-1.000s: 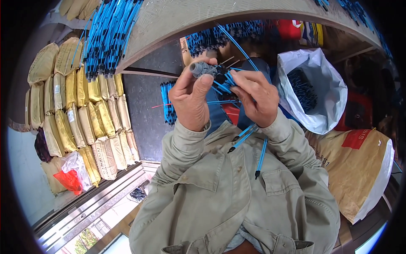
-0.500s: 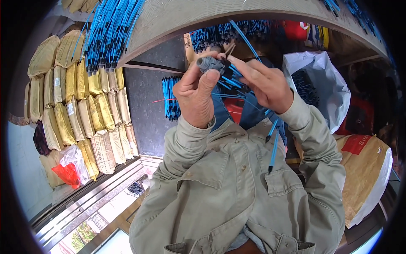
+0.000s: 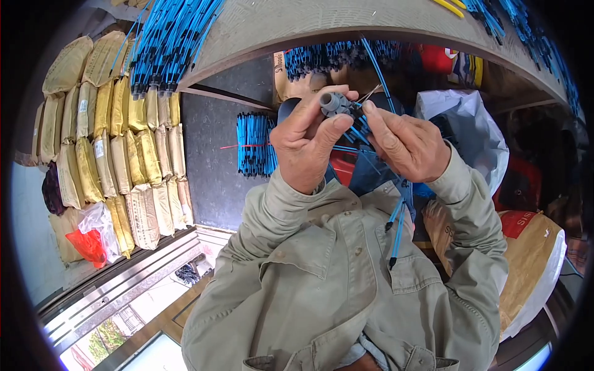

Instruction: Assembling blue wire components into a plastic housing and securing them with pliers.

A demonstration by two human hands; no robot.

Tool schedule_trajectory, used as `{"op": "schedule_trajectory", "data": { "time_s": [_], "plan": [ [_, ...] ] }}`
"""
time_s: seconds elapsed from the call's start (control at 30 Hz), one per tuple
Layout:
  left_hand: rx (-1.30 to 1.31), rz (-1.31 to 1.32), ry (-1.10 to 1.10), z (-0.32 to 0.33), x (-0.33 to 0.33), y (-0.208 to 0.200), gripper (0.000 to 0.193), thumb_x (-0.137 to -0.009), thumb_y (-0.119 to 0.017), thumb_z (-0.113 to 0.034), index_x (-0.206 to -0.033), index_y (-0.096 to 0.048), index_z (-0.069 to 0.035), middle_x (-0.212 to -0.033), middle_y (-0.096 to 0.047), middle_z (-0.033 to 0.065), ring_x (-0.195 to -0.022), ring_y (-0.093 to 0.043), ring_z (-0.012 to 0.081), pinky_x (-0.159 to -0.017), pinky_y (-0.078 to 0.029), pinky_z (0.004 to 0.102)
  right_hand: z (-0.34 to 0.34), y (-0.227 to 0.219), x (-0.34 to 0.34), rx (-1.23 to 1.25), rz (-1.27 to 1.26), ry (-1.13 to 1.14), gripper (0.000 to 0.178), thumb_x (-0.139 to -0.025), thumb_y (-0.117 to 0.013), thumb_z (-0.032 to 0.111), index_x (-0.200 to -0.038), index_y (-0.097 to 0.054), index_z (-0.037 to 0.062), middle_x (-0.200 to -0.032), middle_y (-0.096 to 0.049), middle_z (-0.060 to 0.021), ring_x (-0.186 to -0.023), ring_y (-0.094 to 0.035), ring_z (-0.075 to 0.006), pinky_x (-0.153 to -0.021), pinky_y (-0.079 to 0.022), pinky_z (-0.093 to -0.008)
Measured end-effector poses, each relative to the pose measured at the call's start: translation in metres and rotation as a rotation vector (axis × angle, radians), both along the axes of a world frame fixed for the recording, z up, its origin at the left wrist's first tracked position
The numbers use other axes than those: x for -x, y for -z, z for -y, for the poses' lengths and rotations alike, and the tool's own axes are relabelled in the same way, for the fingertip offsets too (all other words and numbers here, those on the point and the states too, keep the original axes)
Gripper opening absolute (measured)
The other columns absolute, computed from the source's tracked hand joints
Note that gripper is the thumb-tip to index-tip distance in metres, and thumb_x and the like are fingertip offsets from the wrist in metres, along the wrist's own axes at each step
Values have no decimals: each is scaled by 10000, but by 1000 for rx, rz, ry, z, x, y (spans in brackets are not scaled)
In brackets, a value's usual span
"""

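Observation:
My left hand (image 3: 302,147) is closed around a grey plastic fitting (image 3: 335,104) with a round, hollow neck, its thumb and fingers pinching it from both sides. Close on its right, my right hand (image 3: 409,143) is pinched at several thin blue tubes (image 3: 398,230) with black tips. Some of these hang down over my shirt front, and one long tube (image 3: 379,69) sticks up past the fingers. A thin, light-coloured pointed piece (image 3: 373,92) shows between the hands; its kind is unclear. My fingers hide where the tubes meet the fitting.
A curved grey tabletop (image 3: 297,15) crosses above, bearing blue tube bundles (image 3: 170,46). A tied bundle (image 3: 250,145) lies left of my hands. Stacked tan and yellow packages (image 3: 114,148) fill the left side. A white-lined bag (image 3: 473,139) and a brown sack (image 3: 529,266) stand at right.
Both hands have shifted slightly right in the picture, together with the fitting and tubes. The long tube now stands more upright. The grip looks much the same, and the view has tilted a little.

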State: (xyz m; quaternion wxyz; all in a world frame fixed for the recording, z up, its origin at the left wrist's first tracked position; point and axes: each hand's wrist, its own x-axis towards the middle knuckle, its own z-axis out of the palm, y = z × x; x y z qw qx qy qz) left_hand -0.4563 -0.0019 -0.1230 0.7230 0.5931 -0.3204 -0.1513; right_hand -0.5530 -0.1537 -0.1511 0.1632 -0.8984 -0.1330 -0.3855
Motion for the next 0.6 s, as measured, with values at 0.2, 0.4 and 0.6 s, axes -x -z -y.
{"op": "schedule_trajectory", "data": {
  "time_s": [0.2,0.4,0.6],
  "plan": [
    [13,37,-33,11,-12,2,286,-796,-668,-37,-1067,-613,32,-932,-661,87,-760,-558,100,-706,-453,184,5,2,-5,-394,-34,-100,439,-768,-619,11,-1201,-548,-5,-948,-573,-98,-642,-502,-133,-553,-427,-223],
    [-44,79,-27,22,-6,-7,284,-858,-590,-87,-1095,-599,69,-992,-660,121,-876,-587,150,-817,-447,221,7,-5,19,-498,-124,-54,313,-858,-560,73,-1164,-582,16,-1035,-570,-114,-792,-516,-167,-713,-432,-249],
    [-182,199,0,32,-6,-16,277,-863,-595,-93,-1097,-609,53,-1002,-660,114,-872,-588,132,-808,-449,209,27,-11,23,-945,-349,-363,450,-978,-364,358,-1164,-587,14,-1086,-581,-129,-853,-508,-186,-771,-421,-265]
  ]
}}
